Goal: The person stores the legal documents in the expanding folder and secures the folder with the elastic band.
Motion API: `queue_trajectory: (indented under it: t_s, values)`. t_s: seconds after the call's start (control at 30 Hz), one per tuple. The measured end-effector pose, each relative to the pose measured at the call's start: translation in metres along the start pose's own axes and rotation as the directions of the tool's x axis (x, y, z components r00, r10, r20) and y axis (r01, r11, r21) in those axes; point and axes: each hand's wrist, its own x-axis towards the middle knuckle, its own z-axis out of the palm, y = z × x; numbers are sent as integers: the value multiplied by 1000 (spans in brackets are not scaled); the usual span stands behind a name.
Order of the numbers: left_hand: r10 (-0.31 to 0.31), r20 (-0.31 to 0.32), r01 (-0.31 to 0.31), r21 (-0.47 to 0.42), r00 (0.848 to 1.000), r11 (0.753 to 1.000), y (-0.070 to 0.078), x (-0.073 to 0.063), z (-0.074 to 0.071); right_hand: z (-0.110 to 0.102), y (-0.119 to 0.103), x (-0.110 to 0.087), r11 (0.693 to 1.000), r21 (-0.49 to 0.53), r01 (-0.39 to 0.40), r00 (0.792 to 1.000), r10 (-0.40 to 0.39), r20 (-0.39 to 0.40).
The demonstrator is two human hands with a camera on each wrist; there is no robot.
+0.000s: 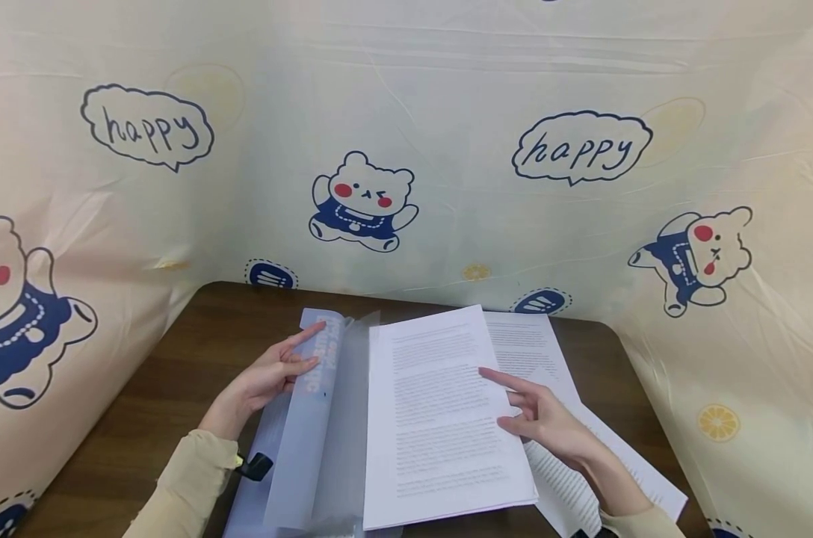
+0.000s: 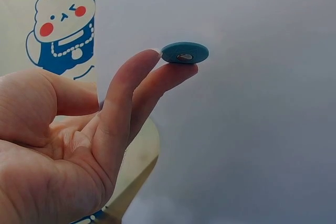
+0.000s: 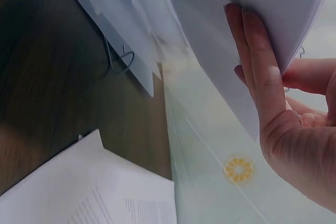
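My left hand [image 1: 267, 379] grips the pale blue, translucent cover of a plastic folder [image 1: 299, 456], thumb and forefinger on its lettered face. In the left wrist view, two fingertips touch a small blue-green disc with a hole [image 2: 173, 51] on the cover's other side. My right hand [image 1: 551, 422] pinches the right edge of a stack of printed sheets [image 1: 447, 418], which stands tilted beside the open cover. Thumb and forefinger lie on the printed face; the other fingers press behind it, as the right wrist view shows. How the stack sits in the folder is hidden.
More printed sheets [image 1: 622, 448] lie loosely overlapped on the dark wooden table [image 1: 178, 359], right of and behind the stack. A thin dark cord loop [image 3: 118, 66] sticks out at the folder's edge. Patterned cloth [image 1: 460, 187] hangs around the table's back and sides.
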Motion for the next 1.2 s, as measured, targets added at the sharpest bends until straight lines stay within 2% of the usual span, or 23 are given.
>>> queue_trajectory:
  t_s: [0.37, 0.6, 0.9, 1.2]
  values:
    - [0, 21, 1, -28, 1000, 1000, 1, -1, -1, 20, 2, 29, 999, -45, -17, 1000, 15, -27]
    - [9, 16, -9, -20, 1000, 1000, 1, -1, 0, 35, 3, 40, 998, -6, -58, 997, 58, -41]
    - [12, -2, -12, -13, 1000, 1000, 1, -1, 1, 56, 8, 54, 998, -4, -66, 996, 65, -57]
    - [8, -15, -9, -32, 1000, 999, 2, -2, 4, 77, 16, 71, 999, 19, -28, 998, 29, -50]
